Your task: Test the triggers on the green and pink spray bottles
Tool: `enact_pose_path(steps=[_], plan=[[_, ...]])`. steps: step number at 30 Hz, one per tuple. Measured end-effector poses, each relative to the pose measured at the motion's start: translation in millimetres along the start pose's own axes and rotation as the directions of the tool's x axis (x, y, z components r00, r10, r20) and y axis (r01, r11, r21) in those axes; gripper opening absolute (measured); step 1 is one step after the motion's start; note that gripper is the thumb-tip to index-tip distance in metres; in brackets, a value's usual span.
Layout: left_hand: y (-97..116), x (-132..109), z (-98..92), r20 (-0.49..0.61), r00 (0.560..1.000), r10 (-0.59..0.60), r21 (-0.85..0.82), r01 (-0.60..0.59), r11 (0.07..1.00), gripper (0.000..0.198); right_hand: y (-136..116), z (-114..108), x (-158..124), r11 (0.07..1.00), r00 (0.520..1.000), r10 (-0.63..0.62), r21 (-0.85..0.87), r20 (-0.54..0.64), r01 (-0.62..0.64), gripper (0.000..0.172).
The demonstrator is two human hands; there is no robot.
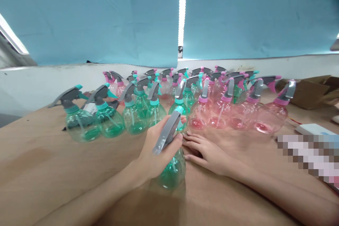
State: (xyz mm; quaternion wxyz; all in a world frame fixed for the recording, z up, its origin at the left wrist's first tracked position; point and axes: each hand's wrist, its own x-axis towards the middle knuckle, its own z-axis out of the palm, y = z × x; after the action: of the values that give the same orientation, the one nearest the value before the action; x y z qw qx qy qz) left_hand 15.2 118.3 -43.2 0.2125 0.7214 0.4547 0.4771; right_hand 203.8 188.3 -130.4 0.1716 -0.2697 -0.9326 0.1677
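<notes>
My left hand [156, 144] is wrapped round the neck of a green spray bottle [171, 173] with a grey trigger head and a turquoise nozzle. The bottle is upright in front of me; the fingers hide its collar. Just to its right, my right hand [205, 150] lies on the table with fingers stretched out and slightly apart, holding nothing. Its fingertips come close to the bottle; whether they touch it I cannot tell. Behind the hands stand green spray bottles [108, 122] on the left and pink spray bottles [219, 113] on the right, several of each.
Brown paper-like covering lies over the table [53, 169]. At the right are a cardboard box [309, 91] and a white box-shaped item [317, 129], with a blurred-out patch below it. Blue sheets [106, 17] hang in front of the windows beyond a white wall ledge.
</notes>
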Motion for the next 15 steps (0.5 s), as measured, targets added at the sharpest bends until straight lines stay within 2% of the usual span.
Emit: enact_pose_path(steps=[15], plan=[[0.3, 0.0, -0.4, 0.003, 1.0, -0.002, -0.021, 0.002, 1.0, 0.028, -0.2, -0.8, 0.0, 1.0, 1.0, -0.013, 0.024, -0.022, 0.013, 0.053]])
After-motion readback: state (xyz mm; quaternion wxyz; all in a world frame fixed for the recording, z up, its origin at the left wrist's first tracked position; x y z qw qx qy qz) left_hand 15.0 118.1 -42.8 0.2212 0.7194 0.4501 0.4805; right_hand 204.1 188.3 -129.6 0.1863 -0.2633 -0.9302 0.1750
